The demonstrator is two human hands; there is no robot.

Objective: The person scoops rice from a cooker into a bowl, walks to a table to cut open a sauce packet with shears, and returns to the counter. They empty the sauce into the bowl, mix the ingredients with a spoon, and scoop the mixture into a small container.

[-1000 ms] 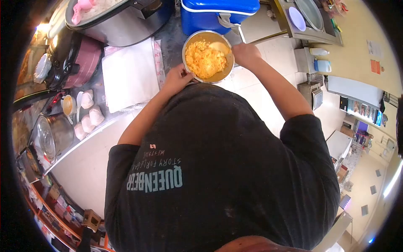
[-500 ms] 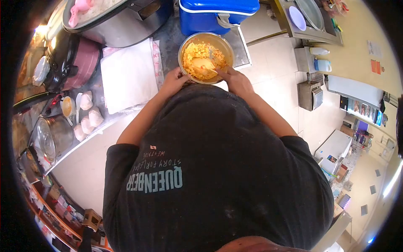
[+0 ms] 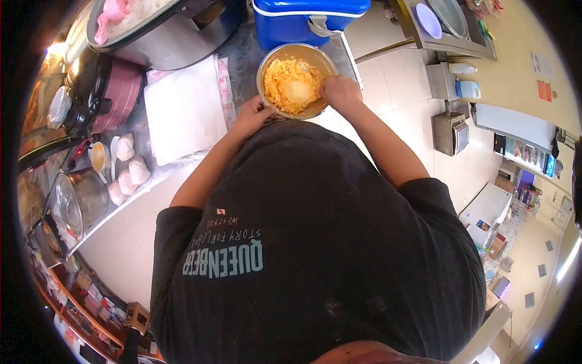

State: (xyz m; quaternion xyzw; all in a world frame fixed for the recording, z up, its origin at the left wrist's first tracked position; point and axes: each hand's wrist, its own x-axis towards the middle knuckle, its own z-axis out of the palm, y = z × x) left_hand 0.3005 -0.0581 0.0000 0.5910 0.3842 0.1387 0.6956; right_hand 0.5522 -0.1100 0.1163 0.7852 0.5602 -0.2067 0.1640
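A metal mixing bowl stands at the counter's edge, close against my body. Yellow-orange rice fills much of it, with small red bits mixed in. My left hand grips the bowl's near left rim, thumb on top and the other fingers out of sight below. At the right rim, my right hand is closed around the handle of a rice paddle. The pale blade of the rice paddle lies in the rice, its handle mostly covered by my fingers.
Behind the bowl is a blue cooler box. White paper sheets lie to the left. Further left are a large rice cooker with a pink scoop, several wrapped bundles and a lidded pot.
My right hand has moved slightly up and right, swinging the paddle so its blade now points left from the bowl's right side. My left hand stays on the rim.
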